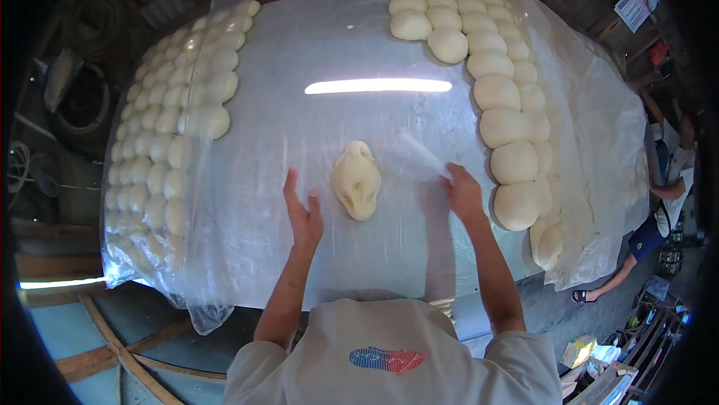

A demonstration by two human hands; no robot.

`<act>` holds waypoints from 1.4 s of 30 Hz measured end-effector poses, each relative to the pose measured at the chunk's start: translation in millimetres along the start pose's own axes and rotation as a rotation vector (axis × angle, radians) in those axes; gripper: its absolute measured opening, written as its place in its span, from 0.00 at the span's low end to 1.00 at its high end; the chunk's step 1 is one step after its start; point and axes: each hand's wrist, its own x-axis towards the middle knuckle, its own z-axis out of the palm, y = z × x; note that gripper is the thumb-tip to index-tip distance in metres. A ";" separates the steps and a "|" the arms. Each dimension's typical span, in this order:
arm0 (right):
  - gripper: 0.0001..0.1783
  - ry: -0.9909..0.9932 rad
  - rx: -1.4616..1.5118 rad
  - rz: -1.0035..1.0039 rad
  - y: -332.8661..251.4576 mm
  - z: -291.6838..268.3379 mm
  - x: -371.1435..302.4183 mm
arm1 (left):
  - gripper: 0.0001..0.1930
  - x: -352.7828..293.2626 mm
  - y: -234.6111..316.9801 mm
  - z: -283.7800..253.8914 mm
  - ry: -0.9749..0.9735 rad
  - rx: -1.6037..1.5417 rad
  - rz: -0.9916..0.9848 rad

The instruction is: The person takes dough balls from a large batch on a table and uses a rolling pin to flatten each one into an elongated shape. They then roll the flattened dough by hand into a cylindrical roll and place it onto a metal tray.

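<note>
1. Dough piece, pale and lumpy, lies unshaped mid-bench on the plastic-covered bench, between our 2 hands; we judge its rounding not yet done.
2. Our left hand is open, fingers spread, just beside the dough and apart from it.
3. Our right hand pinches a fold of clear plastic sheet, fingers together on it.
4. Finished work shows in the row of round dough balls on the right, uncovered.
5. Small dough balls on the left lie under plastic.
6. Another person stands past the right edge; nothing blocks the dough.
</note>
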 end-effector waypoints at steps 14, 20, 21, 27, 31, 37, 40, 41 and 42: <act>0.42 -0.032 -0.179 -0.340 -70.5 88.2 97.4 | 0.30 91.1 -35.4 49.7 -0.406 0.911 0.121; 0.42 -0.140 -0.165 -0.145 -72.2 98.1 168.3 | 0.32 141.1 -43.9 68.0 -0.217 0.932 0.131; 0.43 0.031 -0.315 -0.288 -73.0 100.7 160.1 | 0.34 143.3 -42.4 65.6 -0.162 0.954 0.182; 0.48 -0.124 -0.113 -0.399 -91.2 97.3 158.8 | 0.38 110.4 -48.8 60.5 -0.331 0.976 0.211; 0.38 0.021 -0.018 -0.261 -119.5 101.5 252.6 | 0.36 207.5 -75.9 84.6 -0.247 1.045 0.141; 0.42 0.310 -0.190 -0.556 -94.3 108.9 225.2 | 0.39 195.6 -72.0 101.0 -0.097 0.905 0.185; 0.45 0.043 -0.099 -0.399 -69.2 113.5 224.3 | 0.39 185.8 -68.8 93.5 -0.363 1.008 0.276; 0.45 0.134 -0.124 -0.463 -69.1 114.0 235.2 | 0.39 198.3 -71.5 99.7 -0.405 1.048 0.159; 0.45 0.125 -0.130 -0.457 -72.8 107.6 247.6 | 0.39 213.3 -71.7 103.0 -0.414 1.040 0.155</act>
